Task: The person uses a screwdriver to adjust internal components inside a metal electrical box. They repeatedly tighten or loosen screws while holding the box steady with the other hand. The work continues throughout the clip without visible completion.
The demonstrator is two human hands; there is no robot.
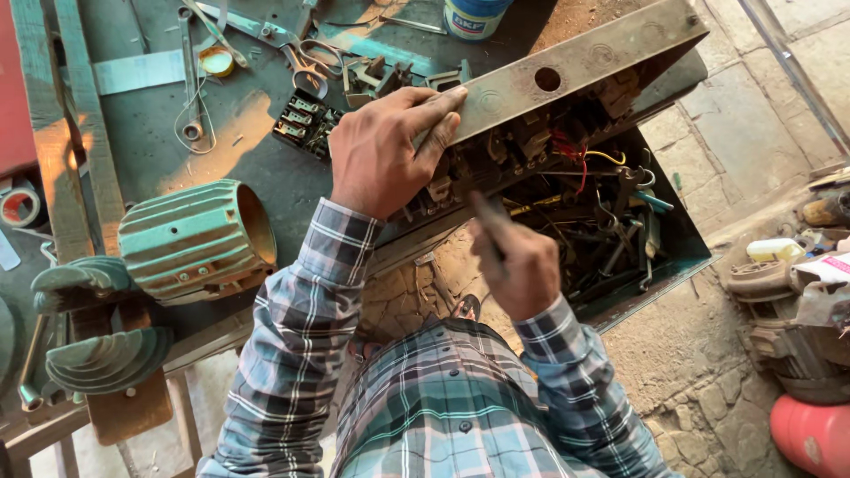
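Observation:
My left hand (387, 150) rests on the edge of a long rusty metal box (584, 62), fingers flat on its rim. The box lies tilted off the workbench's edge and shows switch parts and red and yellow wires (575, 159) inside. My right hand (516, 257) is shut on a thin dark tool (485, 214) that looks like a screwdriver, its tip pointing into the box's parts. Below the box stands an open blue toolbox (660, 265) full of spanners and other tools.
A green ribbed motor housing (190, 239) lies on the dark workbench (159, 133), with green end covers (106, 358) at the left. Scissors (310, 62), a black terminal block (301, 119) and a white-blue tub (474, 16) sit at the back. An old motor (788, 327) and a red cylinder (810, 434) stand on the stone floor at right.

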